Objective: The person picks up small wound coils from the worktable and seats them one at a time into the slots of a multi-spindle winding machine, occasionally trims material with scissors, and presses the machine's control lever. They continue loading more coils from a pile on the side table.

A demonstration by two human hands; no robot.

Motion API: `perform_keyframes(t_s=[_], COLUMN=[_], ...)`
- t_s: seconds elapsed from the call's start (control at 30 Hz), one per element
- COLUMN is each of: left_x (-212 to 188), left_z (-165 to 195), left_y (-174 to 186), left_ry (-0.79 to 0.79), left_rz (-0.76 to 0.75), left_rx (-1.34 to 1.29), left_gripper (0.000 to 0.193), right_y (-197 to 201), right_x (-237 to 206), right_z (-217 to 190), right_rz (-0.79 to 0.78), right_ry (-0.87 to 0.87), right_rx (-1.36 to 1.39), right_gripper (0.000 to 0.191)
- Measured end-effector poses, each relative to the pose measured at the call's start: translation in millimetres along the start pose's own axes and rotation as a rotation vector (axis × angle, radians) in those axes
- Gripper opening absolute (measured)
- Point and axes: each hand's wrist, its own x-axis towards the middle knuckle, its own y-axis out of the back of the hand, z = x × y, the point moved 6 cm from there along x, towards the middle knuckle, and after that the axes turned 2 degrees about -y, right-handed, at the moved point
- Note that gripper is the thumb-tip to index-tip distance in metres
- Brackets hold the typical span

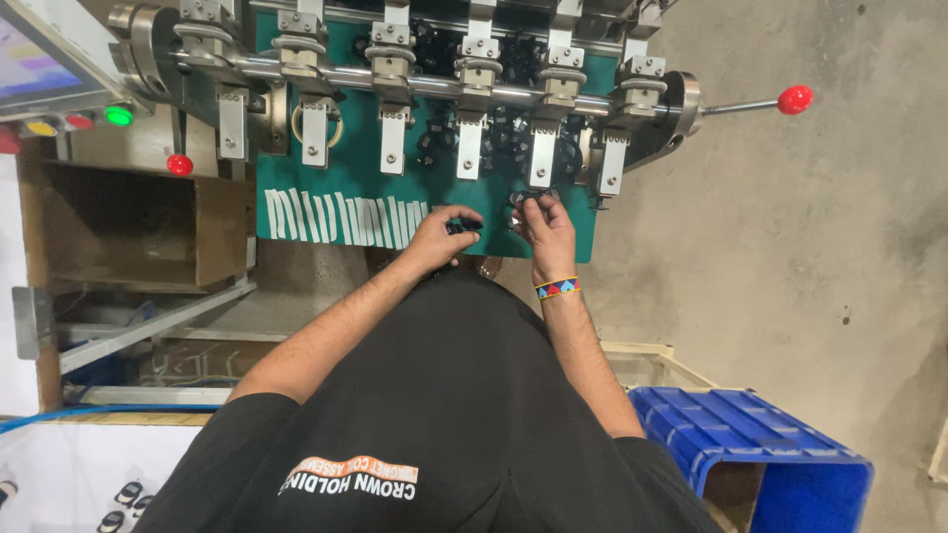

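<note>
Seen from above, two bare hands are held at the front edge of a green surface (296, 178) under a row of metal clamps (471, 148). A small black part (462, 226) is gripped by the closed fingers of the left hand (434, 240). Another small dark part (521, 200), near the surface's front right corner, is pinched by the right hand (546, 225). White strips (341, 218) are lined along the front left edge.

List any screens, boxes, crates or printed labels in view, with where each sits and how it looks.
Tilted control screen: top left corner, pale display with coloured bands, grey frame.
Open brown cardboard box: left of the green machine panel, dark inside.
Ribbed blue plastic crate: bottom right, on the concrete floor.
White and orange print: on the person's black shirt, lower centre.
</note>
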Motion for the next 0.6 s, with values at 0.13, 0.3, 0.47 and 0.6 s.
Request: perform_keyframes(t_s=[0.13, 0.3, 0.47, 0.6], left_x=[-13, -23, -35, -31], left_z=[34, 47, 95, 83], left_y=[8, 3, 0, -2], left_ry=[-0.067, 0.116, -0.52, -0.302], left_rz=[0.102, 0.161, 0.364, 0.356], left_rx=[0.088, -0.011, 0.3, 0.164], left_gripper=[0.029, 0.034, 0.032, 0.031], right_y=[2, 5, -5, -30], right_x=[5, 13, 5, -18], right_z=[1, 1, -8, -6], right_rz=[-0.023, -0.019, -0.199, -0.482], right_ry=[0.032, 0.097, -0.039, -0.216], right_rx=[0.025, -0.041, -0.162, -0.274], right_gripper=[0.027, 0.025, 0.035, 0.04])
